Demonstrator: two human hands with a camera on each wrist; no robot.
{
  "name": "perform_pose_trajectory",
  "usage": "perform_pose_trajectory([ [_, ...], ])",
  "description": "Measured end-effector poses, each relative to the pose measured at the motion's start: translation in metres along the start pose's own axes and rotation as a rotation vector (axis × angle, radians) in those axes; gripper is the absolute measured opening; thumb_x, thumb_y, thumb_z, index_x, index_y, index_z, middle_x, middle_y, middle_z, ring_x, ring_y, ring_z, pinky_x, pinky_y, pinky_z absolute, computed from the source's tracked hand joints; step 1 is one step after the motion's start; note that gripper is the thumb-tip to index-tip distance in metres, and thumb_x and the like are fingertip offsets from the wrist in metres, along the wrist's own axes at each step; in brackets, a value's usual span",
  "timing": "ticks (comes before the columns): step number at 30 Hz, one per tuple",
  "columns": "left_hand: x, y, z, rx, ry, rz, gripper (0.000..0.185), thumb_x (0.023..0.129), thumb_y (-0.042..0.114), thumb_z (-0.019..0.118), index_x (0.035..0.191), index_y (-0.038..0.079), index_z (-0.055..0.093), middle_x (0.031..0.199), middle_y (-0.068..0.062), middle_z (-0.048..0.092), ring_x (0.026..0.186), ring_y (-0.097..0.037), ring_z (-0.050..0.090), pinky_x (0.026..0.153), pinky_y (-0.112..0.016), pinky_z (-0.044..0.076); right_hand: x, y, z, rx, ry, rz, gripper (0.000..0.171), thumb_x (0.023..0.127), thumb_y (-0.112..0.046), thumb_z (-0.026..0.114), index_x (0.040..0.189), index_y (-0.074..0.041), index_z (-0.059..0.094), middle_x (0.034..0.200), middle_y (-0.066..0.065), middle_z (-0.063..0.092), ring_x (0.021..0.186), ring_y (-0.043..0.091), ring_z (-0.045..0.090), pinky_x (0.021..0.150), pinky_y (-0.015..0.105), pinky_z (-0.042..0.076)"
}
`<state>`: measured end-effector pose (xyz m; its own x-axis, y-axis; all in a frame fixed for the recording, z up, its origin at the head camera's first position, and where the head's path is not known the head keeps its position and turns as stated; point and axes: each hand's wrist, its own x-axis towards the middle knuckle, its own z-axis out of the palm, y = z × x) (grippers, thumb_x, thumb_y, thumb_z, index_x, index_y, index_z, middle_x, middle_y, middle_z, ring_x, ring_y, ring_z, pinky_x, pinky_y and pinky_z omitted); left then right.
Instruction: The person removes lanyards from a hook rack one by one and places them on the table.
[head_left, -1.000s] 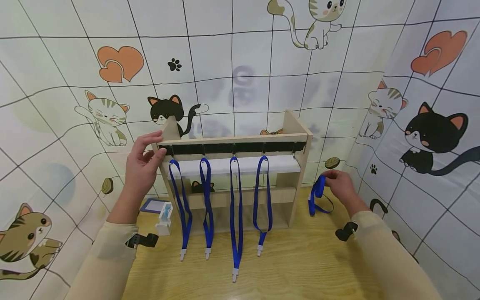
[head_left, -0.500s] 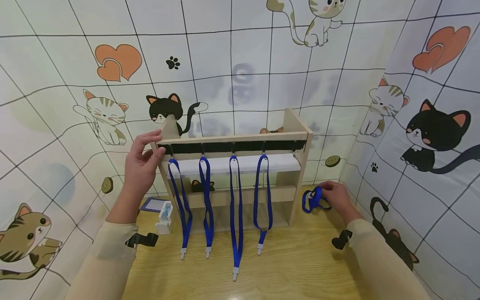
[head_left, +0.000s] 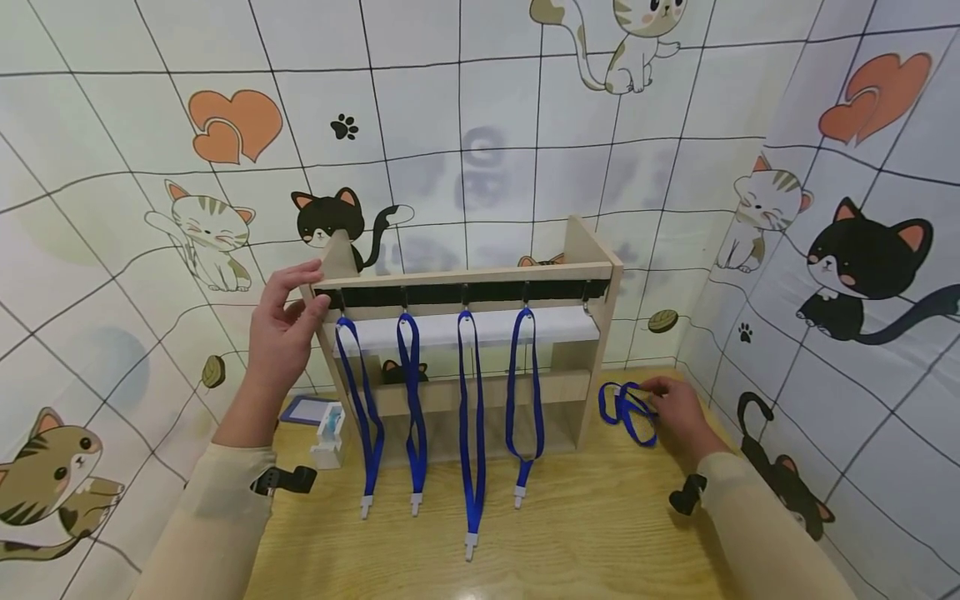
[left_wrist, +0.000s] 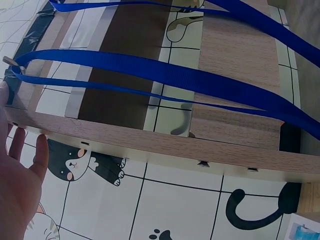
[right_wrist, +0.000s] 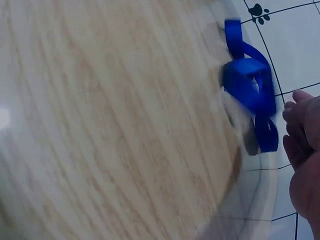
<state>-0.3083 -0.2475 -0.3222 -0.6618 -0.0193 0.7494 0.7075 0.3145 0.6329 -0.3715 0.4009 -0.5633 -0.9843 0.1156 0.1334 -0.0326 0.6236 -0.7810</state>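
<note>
A wooden rack (head_left: 480,273) with a dark strip and small hooks along its front stands on the table. Several blue lanyards (head_left: 463,417) with white clips hang from the hooks; the rightmost hook (head_left: 587,293) bears none. My left hand (head_left: 283,325) holds the rack's upper left corner, thumb on the front and fingers at the top and side. Low at the right, a loose blue lanyard (head_left: 630,410) lies in loops beside the rack. My right hand (head_left: 678,412) is beside it; in the right wrist view a gap shows between the loosely bent fingers (right_wrist: 295,112) and the blurred lanyard.
Left of the rack, a small white holder (head_left: 330,437) and a blue-edged card holder (head_left: 306,409) are on the table (head_left: 585,525). A cat-printed wall covering (head_left: 450,192) closes in behind and at both sides.
My right hand has lowered the loose lanyard to the table and let go of it; its loops have spread out. My left hand has stayed at the rack's corner.
</note>
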Motion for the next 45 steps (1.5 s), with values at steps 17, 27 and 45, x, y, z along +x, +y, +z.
perform_pose_trajectory([
  [17, -0.003, 0.0, 0.004, -0.052, 0.0, 0.011, 0.031, 0.108, -0.003, 0.068, 0.139, -0.003, 0.065, 0.158, -0.01, 0.06, 0.149, -0.021, 0.052, 0.107, -0.027, 0.051, -0.039, -0.031, -0.001, 0.057, 0.208, 0.012, 0.029, 0.113, -0.02, 0.064, 0.133, 0.0, 0.072, 0.131, 0.021, 0.071, 0.114, 0.028, 0.065, 0.081, 0.02, 0.051],
  [27, -0.004, -0.004, 0.004, -0.078, 0.008, 0.016, 0.031, 0.107, -0.004, 0.067, 0.138, -0.004, 0.065, 0.157, -0.011, 0.061, 0.147, -0.021, 0.054, 0.106, -0.026, 0.051, -0.081, -0.095, 0.015, 0.339, 0.466, -0.095, 0.022, 0.107, -0.015, 0.074, 0.123, -0.001, 0.075, 0.106, -0.005, 0.072, 0.094, 0.005, 0.064, 0.081, 0.013, 0.05],
  [45, -0.001, -0.004, 0.001, -0.062, 0.011, 0.028, 0.03, 0.108, -0.002, 0.067, 0.138, -0.003, 0.064, 0.158, -0.01, 0.06, 0.149, -0.022, 0.052, 0.107, -0.028, 0.05, -0.113, -0.194, 0.055, 0.401, 0.394, -0.529, 0.021, 0.099, 0.011, 0.075, 0.118, 0.006, 0.07, 0.104, 0.016, 0.073, 0.091, 0.009, 0.065, 0.08, 0.016, 0.051],
])
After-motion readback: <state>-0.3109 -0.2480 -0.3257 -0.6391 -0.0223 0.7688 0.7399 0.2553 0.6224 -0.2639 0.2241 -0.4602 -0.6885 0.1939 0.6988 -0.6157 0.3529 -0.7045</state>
